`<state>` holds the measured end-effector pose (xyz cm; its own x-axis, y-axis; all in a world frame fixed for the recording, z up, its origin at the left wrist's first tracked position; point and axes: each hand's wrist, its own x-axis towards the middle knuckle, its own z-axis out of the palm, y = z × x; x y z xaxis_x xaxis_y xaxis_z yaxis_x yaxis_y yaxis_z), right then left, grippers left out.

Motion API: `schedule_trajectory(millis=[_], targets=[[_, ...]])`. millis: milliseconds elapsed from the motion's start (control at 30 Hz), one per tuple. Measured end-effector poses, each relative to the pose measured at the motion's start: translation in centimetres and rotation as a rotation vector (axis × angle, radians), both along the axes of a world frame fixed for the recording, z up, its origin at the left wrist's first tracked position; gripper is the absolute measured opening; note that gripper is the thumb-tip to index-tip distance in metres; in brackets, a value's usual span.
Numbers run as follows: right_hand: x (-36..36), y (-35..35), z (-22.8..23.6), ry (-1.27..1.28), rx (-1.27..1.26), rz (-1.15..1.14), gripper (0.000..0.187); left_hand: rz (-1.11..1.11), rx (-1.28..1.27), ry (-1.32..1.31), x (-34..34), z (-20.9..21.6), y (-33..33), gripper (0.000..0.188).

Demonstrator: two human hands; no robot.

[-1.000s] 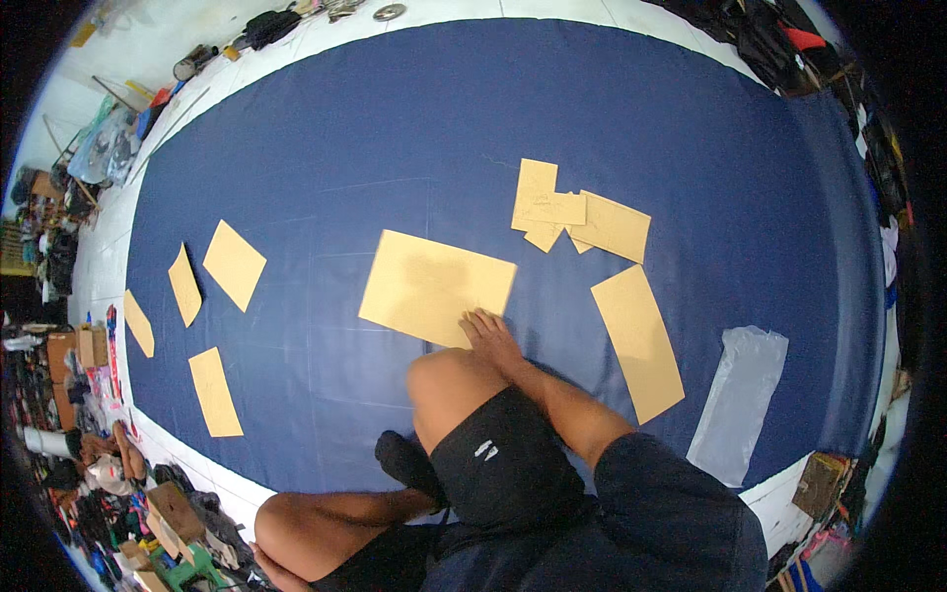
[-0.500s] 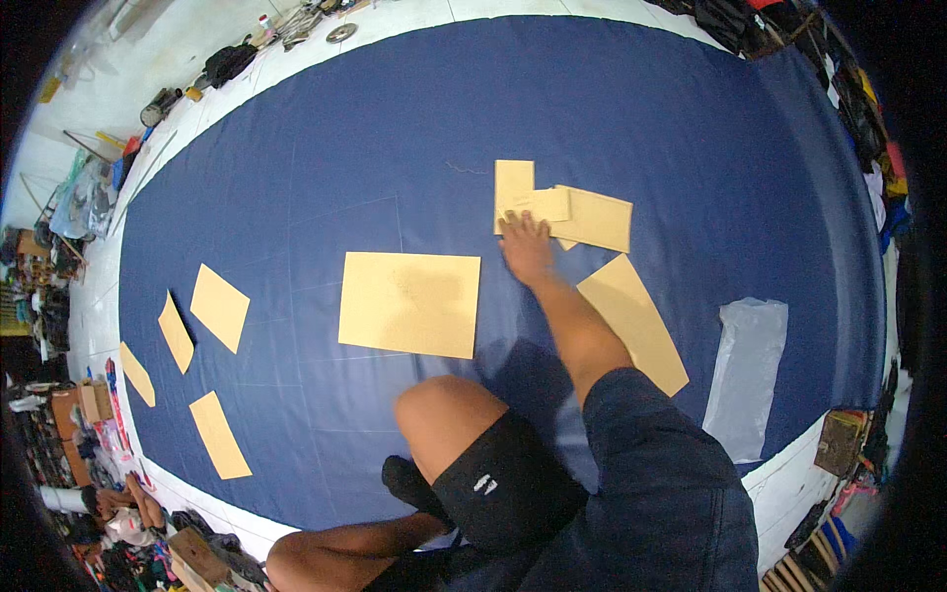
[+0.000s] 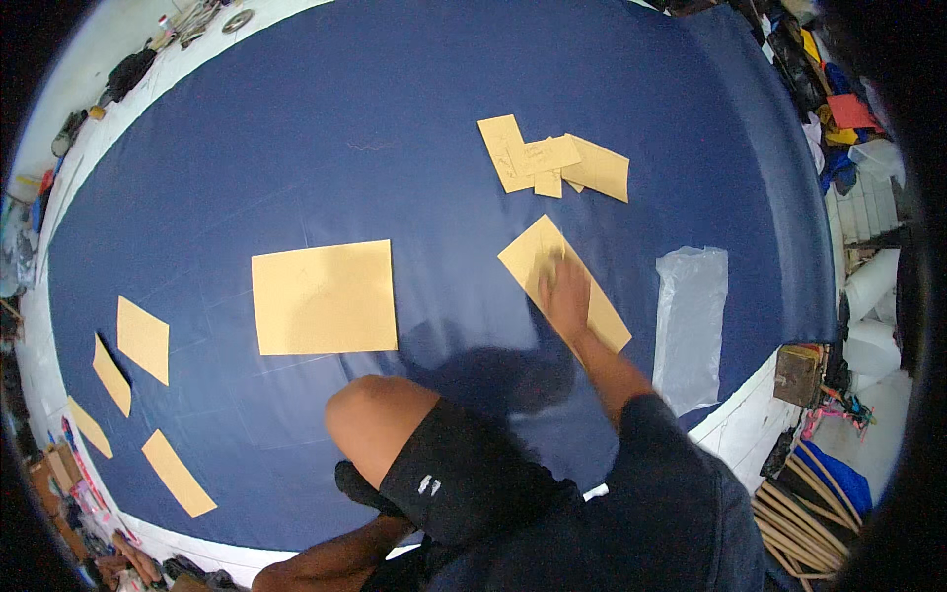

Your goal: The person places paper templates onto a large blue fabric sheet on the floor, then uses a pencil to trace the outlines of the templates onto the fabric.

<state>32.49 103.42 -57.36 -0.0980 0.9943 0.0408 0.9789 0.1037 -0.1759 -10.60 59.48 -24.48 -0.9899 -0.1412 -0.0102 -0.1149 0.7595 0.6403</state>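
Observation:
My right hand [image 3: 565, 294] is over a long tan card piece [image 3: 531, 254] to the right of centre; its fingers are smeared by motion. Whether they grip the card cannot be made out. Beyond it lies a cluster of overlapping small tan cards [image 3: 548, 155], some with handwriting. A large rectangular tan card [image 3: 326, 298] rests left of the hand, partly in shadow. All of these lie on a wide dark blue sheet of fabric [image 3: 424, 89]. My left hand is out of view.
Several smaller tan cards [image 3: 143, 338] are spread at the far left. A translucent plastic sheet [image 3: 691, 331] lies right of my hand. My bent knee [image 3: 380, 419] is at the fabric's near side. Wooden sticks [image 3: 804, 518] and clutter line the right edge.
My right hand has left the card cluster and come nearer, onto the long card. A small card piece now shows below the cluster's middle. The view has shifted right.

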Motion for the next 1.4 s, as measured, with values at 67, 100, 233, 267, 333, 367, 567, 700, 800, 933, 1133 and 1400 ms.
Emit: schedule_trajectory(millis=[67, 100, 233, 267, 333, 367, 567, 700, 800, 933, 1133, 1400], targets=[[-3.5, -6.4, 0.5, 0.126, -0.208, -0.069, 0.053, 0.040, -0.003, 0.036, 0.3, 1.0, -0.5, 0.072], [-3.8, -8.1, 0.2, 0.171, -0.170, -0.063, 0.051, 0.054, -0.002, 0.036, 0.2, 1.0, -0.7, 0.072], [2.6, -6.3, -1.6, -0.010, 0.016, -0.148, 0.047, -0.017, -0.018, -0.030, -0.8, -0.3, 1.6, 0.072], [2.1, -4.0, -1.6, 0.038, -0.010, -0.135, 0.045, -0.008, -0.023, -0.010, -0.9, 0.2, 1.5, 0.072], [4.6, 1.0, -2.6, 0.012, 0.032, -0.032, 0.044, -0.007, -0.014, -0.012, -0.8, 0.6, 1.9, 0.072], [6.1, 3.6, -2.9, -0.006, 0.032, 0.025, 0.044, 0.000, -0.005, -0.009, -0.6, 0.8, 2.1, 0.072], [7.0, 14.1, -1.3, -0.162, 0.090, -0.028, 0.049, -0.027, 0.041, 0.013, -1.2, 0.7, 1.0, 0.072], [-5.5, 11.2, 0.9, 0.175, 0.148, -0.006, 0.028, -0.303, -0.572, 0.271, -6.1, -2.0, -10.6, 0.072], [-14.2, 2.4, -0.2, 0.266, 0.017, 0.347, 0.032, -0.149, -0.263, 0.085, -5.2, -3.2, -8.9, 0.071], [-22.5, -3.8, -2.9, 0.450, 0.088, 0.759, 0.052, -0.111, -0.090, 0.015, -3.3, -2.3, -3.1, 0.069], [-24.5, -1.6, -2.7, 0.480, -0.157, 0.662, 0.050, -0.127, 0.000, -0.058, -4.5, -3.3, 0.1, 0.066], [-13.6, 0.2, 0.1, 0.218, -0.186, 0.374, 0.056, -0.172, 0.160, -0.262, -8.9, -9.6, 5.2, 0.062]])
